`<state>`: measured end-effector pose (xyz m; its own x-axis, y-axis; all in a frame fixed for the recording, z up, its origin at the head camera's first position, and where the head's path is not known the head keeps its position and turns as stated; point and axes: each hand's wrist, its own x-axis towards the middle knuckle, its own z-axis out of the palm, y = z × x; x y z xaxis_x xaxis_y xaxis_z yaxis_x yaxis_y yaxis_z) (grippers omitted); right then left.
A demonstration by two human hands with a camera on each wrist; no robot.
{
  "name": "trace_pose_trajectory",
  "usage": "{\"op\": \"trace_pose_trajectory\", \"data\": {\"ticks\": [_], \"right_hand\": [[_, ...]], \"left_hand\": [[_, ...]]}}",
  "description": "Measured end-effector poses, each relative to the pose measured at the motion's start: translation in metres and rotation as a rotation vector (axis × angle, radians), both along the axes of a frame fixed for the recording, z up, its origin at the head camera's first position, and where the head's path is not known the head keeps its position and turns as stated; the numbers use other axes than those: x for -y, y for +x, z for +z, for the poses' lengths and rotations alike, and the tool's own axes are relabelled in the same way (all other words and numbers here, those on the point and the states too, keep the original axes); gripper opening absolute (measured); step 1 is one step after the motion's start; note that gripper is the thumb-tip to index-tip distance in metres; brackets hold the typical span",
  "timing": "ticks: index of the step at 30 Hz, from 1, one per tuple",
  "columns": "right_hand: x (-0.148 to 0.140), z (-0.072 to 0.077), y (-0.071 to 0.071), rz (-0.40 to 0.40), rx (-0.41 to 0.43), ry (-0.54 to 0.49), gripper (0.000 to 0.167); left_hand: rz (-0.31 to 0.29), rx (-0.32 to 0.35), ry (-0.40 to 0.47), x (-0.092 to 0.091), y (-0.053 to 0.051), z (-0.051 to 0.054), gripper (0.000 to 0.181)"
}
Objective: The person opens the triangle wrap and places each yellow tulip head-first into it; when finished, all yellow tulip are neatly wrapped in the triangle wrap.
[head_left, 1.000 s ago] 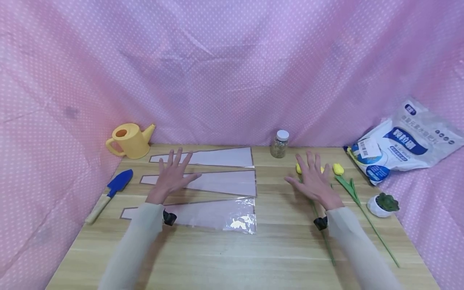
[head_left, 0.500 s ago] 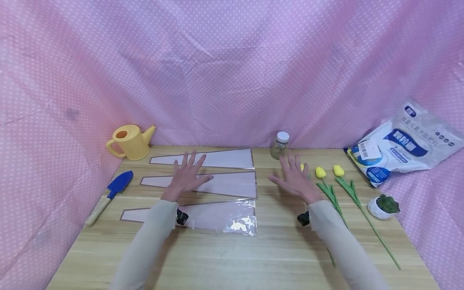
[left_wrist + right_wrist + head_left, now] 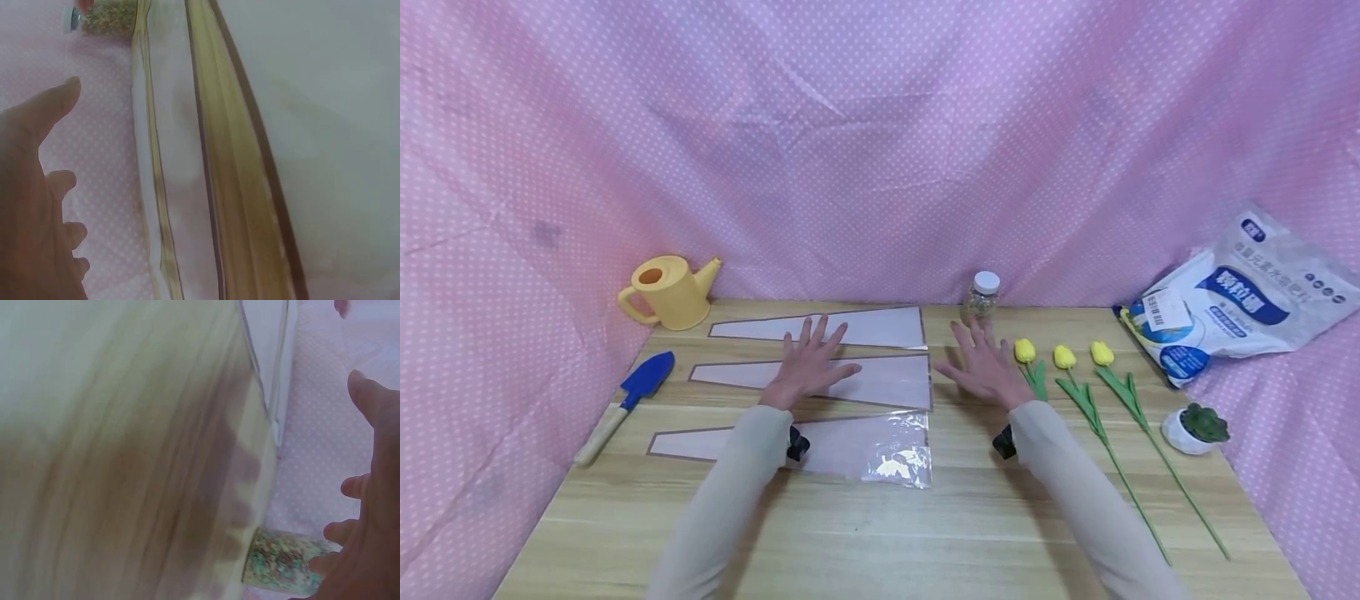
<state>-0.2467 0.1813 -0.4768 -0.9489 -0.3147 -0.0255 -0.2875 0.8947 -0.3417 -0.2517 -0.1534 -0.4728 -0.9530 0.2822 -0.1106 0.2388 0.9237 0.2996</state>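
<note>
Head view showed the wood-grained table (image 3: 880,550) with two beige sleeves (image 3: 722,508) stretched forward over it. White Chinese lettering on blue marked the crinkled plastic bag (image 3: 1240,292), beside a barcode sticker (image 3: 1166,309). Above the pale, tapered middle sheet (image 3: 895,379), the left hand (image 3: 808,367) splayed wide; the right hand (image 3: 987,367), equally wide, hovered near the clear, white-lidded jar (image 3: 982,300) of coloured granules.

We see a pale wood-grain table (image 3: 880,542) bearing three tapered, dark-edged sheets (image 3: 880,379) in rows. Along its left side we find a trowel (image 3: 630,398) and watering can (image 3: 672,296); at the back, a jar (image 3: 982,298); rightward — three yellow tulips (image 3: 1088,407), a potted succulent (image 3: 1195,427), a printed bag (image 3: 1232,308).
</note>
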Motion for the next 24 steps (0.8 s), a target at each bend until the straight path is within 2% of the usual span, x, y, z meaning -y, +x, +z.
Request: {"op": "trace_pose_trajectory", "data": {"ticks": [7, 14, 24], "right_hand": [[0.011, -0.003, -0.009, 0.026, 0.111, -0.048, 0.085], [0.017, -0.011, -0.019, -0.01, 0.159, -0.081, 0.083], [0.03, -0.016, -0.032, -0.022, 0.201, -0.021, 0.087]], "left_hand": [[-0.017, 0.032, -0.028, -0.014, -0.004, -0.004, 0.086], [-0.053, 0.06, -0.064, -0.029, -0.009, -0.01, 0.086], [-0.078, 0.093, -0.082, -0.043, -0.014, -0.015, 0.085]]}}
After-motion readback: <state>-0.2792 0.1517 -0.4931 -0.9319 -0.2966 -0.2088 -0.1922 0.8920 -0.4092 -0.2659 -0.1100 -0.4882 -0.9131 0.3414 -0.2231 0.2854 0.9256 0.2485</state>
